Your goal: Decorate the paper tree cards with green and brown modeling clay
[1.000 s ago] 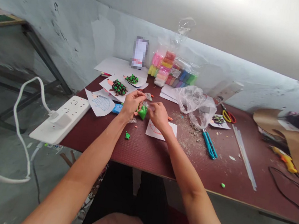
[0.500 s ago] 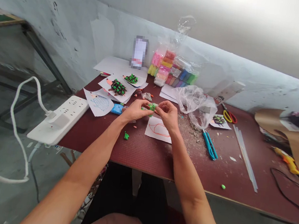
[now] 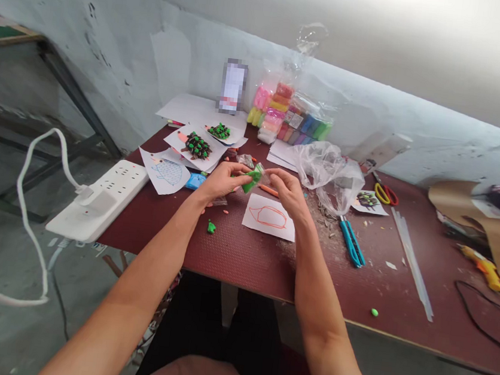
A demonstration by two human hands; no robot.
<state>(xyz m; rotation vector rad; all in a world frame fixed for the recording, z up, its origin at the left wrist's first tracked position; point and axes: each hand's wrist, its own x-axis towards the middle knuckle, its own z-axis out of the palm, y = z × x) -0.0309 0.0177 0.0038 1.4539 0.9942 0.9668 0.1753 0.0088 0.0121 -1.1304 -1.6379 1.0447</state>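
Note:
My left hand (image 3: 226, 180) is closed on a small clear bag of green clay (image 3: 253, 179), pinching it between thumb and fingers above the table. Close to the bag's right edge is my right hand (image 3: 288, 189), its fingers apart; whether a fingertip still touches the plastic is hard to see. Below the hands lies a white paper with an orange outline drawing (image 3: 268, 217). An orange pen (image 3: 269, 189) rests just behind that paper. On the table at the left sits a small lump of green clay (image 3: 212, 227).
Finished clay hedgehog pictures (image 3: 198, 147) and a blue drawing (image 3: 168, 172) lie left, beside a white power strip (image 3: 99, 200). Packs of coloured clay (image 3: 280, 116) stand at the wall. To the right are a plastic bag (image 3: 330, 175), teal cutter (image 3: 352, 241), scissors (image 3: 386, 194) and yellow glue gun (image 3: 484, 268).
My right hand has shifted right and its fingers have parted from their grip on the bag. The bag now hangs tilted in my left hand, and more of the outline drawing shows.

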